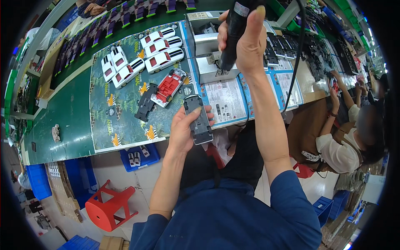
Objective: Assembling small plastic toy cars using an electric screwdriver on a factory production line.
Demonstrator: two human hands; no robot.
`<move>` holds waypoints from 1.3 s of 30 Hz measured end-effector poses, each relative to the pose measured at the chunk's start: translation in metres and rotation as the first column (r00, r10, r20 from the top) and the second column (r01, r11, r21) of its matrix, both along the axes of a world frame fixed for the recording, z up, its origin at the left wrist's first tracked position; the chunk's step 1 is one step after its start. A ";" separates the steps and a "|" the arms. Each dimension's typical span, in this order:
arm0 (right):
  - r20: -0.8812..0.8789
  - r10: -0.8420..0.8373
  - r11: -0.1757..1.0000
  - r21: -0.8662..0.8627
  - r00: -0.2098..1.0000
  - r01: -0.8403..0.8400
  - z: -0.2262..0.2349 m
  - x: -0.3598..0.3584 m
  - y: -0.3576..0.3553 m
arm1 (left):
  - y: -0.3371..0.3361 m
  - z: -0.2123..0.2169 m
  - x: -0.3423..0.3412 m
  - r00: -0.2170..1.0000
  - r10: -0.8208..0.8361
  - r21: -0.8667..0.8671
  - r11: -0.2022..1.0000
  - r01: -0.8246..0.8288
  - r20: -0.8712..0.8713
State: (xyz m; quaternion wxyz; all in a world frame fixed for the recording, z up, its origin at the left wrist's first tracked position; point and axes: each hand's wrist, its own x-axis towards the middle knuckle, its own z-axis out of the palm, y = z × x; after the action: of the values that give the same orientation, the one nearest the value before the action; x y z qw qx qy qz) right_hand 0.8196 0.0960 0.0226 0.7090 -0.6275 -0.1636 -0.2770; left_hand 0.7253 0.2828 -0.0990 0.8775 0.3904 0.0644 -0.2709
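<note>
My left hand (180,130) grips a toy car (200,125) turned upside down, its black underside up and my thumb pressed on it. My right hand (251,54) is wrapped around a black electric screwdriver (234,39), pointing down at a silver metal box (208,45) and apart from the car. Left of the box, several white toy cars (164,60) with black stripes sit grouped on the patterned mat (121,131). Nearer to me lies an upturned car body (168,88) with a red interior, a loose black chassis plate (146,105) against it.
A black cable (296,62) hangs beside my right forearm. Black chassis parts (287,46) lie in rows beyond the box. Below the table are a blue bin (143,163) with cars and a red stool (109,208). A co-worker (341,150) sits at the right.
</note>
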 end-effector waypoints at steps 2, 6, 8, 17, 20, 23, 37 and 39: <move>-0.146 -0.013 1.000 -0.020 0.989 0.010 -0.013 -0.008 0.000 | 0.001 0.000 -0.001 1.000 0.000 0.001 1.000 0.000 0.010; -0.133 0.124 0.928 0.366 0.983 -0.067 -0.014 -0.048 -0.004 | -0.004 0.003 -0.004 0.999 -0.001 0.008 1.000 0.001 0.039; -0.031 0.167 0.918 0.370 0.985 -0.144 -0.004 -0.064 0.003 | -0.005 -0.001 -0.003 0.998 -0.002 0.007 1.000 0.001 0.058; 0.051 0.323 0.846 0.431 0.945 -0.312 -0.017 -0.092 0.031 | -0.006 -0.002 0.001 0.995 0.088 0.031 0.996 -0.087 -0.043; 0.080 0.395 0.824 0.410 0.915 -0.391 -0.017 -0.116 0.033 | -0.007 -0.003 0.001 0.992 0.121 0.009 0.993 -0.121 -0.027; -0.013 0.400 0.862 0.344 0.916 -0.372 -0.023 -0.132 0.037 | -0.007 0.000 0.003 0.987 0.144 0.002 0.990 -0.144 -0.068; -0.170 0.356 0.899 0.330 0.919 -0.287 -0.023 -0.133 0.043 | -0.010 0.003 0.003 0.987 0.125 -0.036 0.991 -0.129 -0.100; -0.192 0.402 0.892 0.301 0.895 -0.337 -0.024 -0.131 0.044 | -0.010 0.009 0.002 0.987 0.127 -0.021 0.991 -0.129 -0.104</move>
State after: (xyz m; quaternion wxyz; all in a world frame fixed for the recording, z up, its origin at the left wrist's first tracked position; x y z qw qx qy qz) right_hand 0.6886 0.1403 -0.0010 0.8397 -0.5159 -0.1529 -0.0740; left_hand 0.7269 0.2728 -0.0897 0.8939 0.3590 0.1304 -0.2345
